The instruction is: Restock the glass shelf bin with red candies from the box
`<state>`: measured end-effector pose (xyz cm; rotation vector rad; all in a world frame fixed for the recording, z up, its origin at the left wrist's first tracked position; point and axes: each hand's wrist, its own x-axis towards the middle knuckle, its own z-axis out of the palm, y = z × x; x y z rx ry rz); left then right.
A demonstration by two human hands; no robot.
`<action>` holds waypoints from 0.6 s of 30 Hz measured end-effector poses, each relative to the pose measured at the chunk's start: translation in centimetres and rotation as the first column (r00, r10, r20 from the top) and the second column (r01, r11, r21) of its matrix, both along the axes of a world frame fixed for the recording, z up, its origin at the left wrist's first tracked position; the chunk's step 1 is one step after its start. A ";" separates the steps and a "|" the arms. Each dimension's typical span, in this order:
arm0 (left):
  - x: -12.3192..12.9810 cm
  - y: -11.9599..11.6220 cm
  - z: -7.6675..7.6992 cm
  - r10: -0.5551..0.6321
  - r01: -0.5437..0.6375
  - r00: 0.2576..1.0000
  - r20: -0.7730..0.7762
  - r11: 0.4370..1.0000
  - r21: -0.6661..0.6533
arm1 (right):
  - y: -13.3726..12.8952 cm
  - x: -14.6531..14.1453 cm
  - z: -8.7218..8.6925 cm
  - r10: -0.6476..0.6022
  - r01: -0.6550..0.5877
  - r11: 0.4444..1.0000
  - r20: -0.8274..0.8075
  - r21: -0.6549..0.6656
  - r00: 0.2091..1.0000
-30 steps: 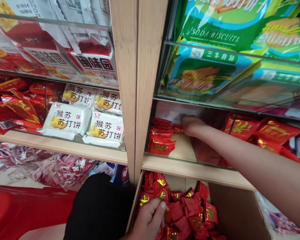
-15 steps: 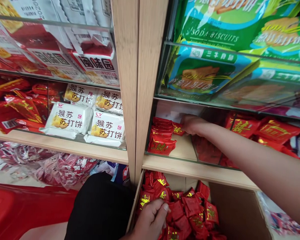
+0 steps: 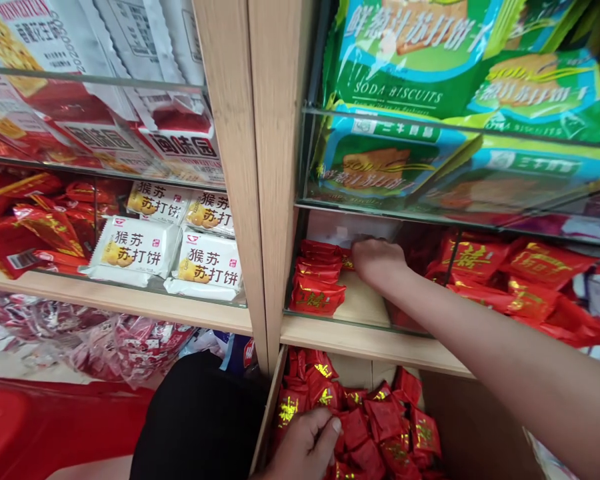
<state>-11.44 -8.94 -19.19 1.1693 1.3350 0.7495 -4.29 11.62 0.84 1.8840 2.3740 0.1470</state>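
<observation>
My right hand (image 3: 380, 261) reaches into the low shelf compartment with its fingers curled closed. It is right beside a small red snack packet (image 3: 347, 259) at the back of a row of red packets (image 3: 318, 295); its fingertips and whatever they hold are hidden. Below, my left hand (image 3: 307, 443) is over a cardboard box (image 3: 480, 420) of small red packets (image 3: 380, 408) with gold print. Its thumb presses against the bent index finger, and I cannot make out anything between them.
A clear front pane (image 3: 350, 319) edges the compartment. More red packets (image 3: 475, 257) lie to the right, with green soda biscuit packs (image 3: 400, 160) above. A wooden upright (image 3: 265, 167) separates white biscuit packs (image 3: 135, 250) on the left. A red plastic surface (image 3: 55, 427) is at lower left.
The view has shifted slightly, so the shelves appear a little lower and further left. My right hand has curled more and come nearer the row of packets. My left hand stays over the box.
</observation>
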 end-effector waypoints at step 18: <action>0.1 -0.1 -1.3 -0.070 0.076 0.994 -0.085 0.995 0.066 | 0.6 -0.5 -1.2 0.145 -0.152 0.968 -0.049 -0.200 0.988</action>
